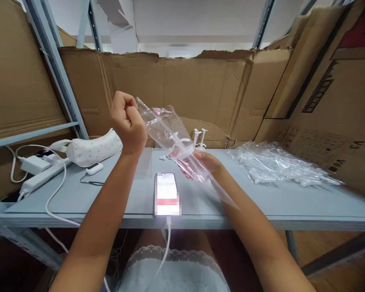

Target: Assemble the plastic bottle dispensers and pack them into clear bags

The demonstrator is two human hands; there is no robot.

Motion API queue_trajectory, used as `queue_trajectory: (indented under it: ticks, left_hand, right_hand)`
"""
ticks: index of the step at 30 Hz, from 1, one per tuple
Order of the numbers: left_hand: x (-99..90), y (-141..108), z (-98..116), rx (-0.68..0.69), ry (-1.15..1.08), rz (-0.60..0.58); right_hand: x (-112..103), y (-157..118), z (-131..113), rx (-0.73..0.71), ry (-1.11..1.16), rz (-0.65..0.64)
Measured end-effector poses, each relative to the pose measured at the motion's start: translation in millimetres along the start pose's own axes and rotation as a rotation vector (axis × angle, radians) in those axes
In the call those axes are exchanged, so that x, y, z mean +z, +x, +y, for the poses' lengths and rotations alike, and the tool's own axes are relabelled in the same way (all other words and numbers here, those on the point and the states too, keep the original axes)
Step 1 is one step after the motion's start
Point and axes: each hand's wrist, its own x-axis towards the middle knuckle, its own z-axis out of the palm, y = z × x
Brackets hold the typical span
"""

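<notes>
The left hand (pixel 129 123) is curled into a tight fist beside the upper end of a clear plastic bag (pixel 166 125); I cannot tell whether its fingers pinch the film. The right hand (pixel 211 164) holds the bag lower down, with its fingers partly seen through the film. The bag slants above the table (pixel 200 205) between the 2 hands, its lower end trailing over the right forearm. A white plastic piece (pixel 182 146) shows at the bag's middle, though whether it lies inside or behind the film is unclear. Just past the right hand, 2 white plungers (pixel 196 138) stand upright near the cardboard wall (pixel 170 81). A phone (pixel 167 194) lies below the bag near the table's front edge, with a white cable (pixel 168 235) plugged into it. A heap of bagged white parts (pixel 280 164) is at right; a patterned pouch (pixel 93 149) and a power strip (pixel 44 177) are at left.
</notes>
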Motion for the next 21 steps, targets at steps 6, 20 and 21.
queue_trajectory:
  ticks: [6,20,21]
  left_hand:
    - [9.3,-33,-52,-0.254,0.209,-0.197]
    - [64.9,-153,-26,0.261,0.464,-1.928]
    - [69.8,-158,-27,0.295,0.523,-1.928]
  right_hand:
    - [-20,-11,-6,-0.079,0.003,0.253]
    - [-45,-22,-20,-0.330,-0.078,0.602]
    - [-44,-22,-20,-0.321,-0.098,0.611]
